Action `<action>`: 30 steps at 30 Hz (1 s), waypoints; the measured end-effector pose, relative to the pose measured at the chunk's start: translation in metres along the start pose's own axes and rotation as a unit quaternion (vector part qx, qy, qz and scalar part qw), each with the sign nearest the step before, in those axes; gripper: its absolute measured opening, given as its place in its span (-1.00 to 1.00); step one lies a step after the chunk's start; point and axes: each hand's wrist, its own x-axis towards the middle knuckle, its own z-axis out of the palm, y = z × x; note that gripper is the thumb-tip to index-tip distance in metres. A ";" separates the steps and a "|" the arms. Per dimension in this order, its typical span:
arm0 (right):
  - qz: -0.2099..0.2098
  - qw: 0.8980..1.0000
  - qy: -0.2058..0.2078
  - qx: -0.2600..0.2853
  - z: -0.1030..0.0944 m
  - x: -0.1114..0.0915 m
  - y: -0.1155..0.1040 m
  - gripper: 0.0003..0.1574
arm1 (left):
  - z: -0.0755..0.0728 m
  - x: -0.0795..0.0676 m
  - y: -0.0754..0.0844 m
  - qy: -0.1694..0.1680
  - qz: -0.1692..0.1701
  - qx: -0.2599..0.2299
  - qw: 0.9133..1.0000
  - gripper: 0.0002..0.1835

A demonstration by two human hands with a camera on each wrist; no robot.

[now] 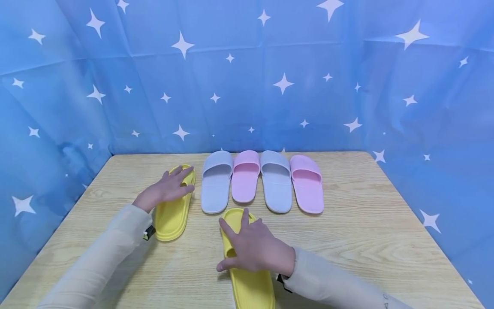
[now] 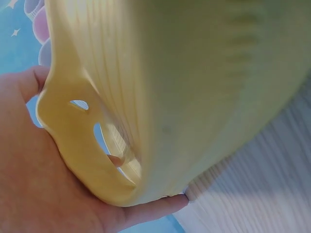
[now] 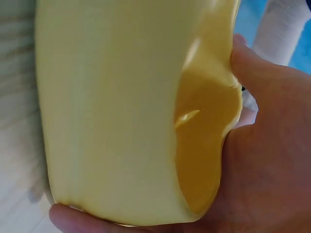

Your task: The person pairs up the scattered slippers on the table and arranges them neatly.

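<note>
A yellow slipper (image 1: 170, 219) lies at the left of the table, toe end away from me. Across its strap (image 2: 73, 131) rests my left hand (image 1: 167, 189), fingers spread and mostly straight. A second yellow slipper (image 1: 252, 289) lies nearer, at the centre front. My right hand (image 1: 258, 246) lies over its middle, fingers spread and the thumb jutting past the left edge. In the right wrist view the palm is against that slipper's strap (image 3: 206, 145), and one straight finger (image 3: 82, 221) runs along the slipper's side.
Behind, side by side, are a grey slipper (image 1: 215, 193), a pink slipper (image 1: 244, 186), another grey slipper (image 1: 278, 193) and another pink slipper (image 1: 310, 197). They stand on a wooden table (image 1: 370, 223). A blue star-patterned curtain (image 1: 247, 86) surrounds the back and sides.
</note>
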 end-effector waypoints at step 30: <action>-0.041 0.997 0.003 -0.065 0.000 0.036 -0.089 0.25 | -0.009 -0.019 -0.016 0.001 0.020 -0.023 1.000 -0.24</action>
